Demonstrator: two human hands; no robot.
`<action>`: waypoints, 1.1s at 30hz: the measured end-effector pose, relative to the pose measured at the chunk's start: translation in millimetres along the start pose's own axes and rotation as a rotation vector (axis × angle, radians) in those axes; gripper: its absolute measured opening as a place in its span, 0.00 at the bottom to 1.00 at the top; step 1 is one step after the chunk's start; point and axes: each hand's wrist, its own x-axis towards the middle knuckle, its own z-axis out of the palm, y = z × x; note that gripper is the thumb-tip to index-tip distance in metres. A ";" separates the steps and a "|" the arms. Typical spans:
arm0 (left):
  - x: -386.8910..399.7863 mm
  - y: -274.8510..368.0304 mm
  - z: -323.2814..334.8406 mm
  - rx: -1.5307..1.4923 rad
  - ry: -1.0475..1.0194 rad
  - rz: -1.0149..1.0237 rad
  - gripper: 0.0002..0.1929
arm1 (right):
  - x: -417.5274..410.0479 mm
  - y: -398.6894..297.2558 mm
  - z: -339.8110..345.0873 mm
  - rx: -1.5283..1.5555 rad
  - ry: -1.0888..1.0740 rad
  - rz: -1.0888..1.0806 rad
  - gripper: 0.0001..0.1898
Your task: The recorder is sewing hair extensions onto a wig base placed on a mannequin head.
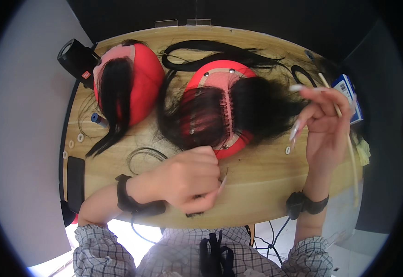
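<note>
In front of me a red wig block (206, 74) carries a pink mesh cap (215, 80) edged with tan lace and held by metal pins. Black hair parts along the cap's middle, one section (201, 117) falling left and a fuller one (263, 107) right. My left hand (187, 180) is closed just below the block, with dark tufts of hair (195, 214) showing at its fingers. My right hand (326, 121) is raised right of the hair, blurred, fingers bent and apart. A thin pale stick (353, 166) passes between its fingers.
A second red wig block (149, 83) with black hair stands at left, beside a black cylindrical speaker (75, 57). Behind lies a black hair bundle (208, 46). A blue-and-white box (350, 97) is at right. A black phone-like slab (75, 183) lies on the wooden table's (256, 187) left edge.
</note>
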 end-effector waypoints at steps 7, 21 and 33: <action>1.9 10.7 7.7 -0.016 0.053 0.053 0.06 | -37.2 -8.1 21.4 -0.416 -0.213 0.155 0.14; 5.0 22.4 -0.6 -0.027 0.208 -0.012 0.07 | -42.1 3.0 23.3 -0.469 -0.303 0.112 0.08; 5.4 19.7 0.7 -0.011 0.197 0.011 0.06 | -44.1 11.7 21.6 -0.497 -0.382 -0.029 0.09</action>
